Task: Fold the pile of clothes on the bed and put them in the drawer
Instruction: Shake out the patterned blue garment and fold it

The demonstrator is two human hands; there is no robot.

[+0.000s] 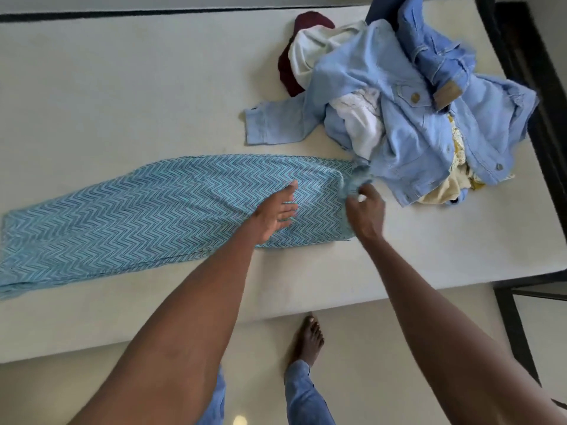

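The zigzag garment lies flat along the bed, running from 9 o'clock toward centre. The left hand presses on it with straight, spread fingers. The right hand pinches the garment's bunched end at 3 o'clock. The pile sits at 1 o'clock.
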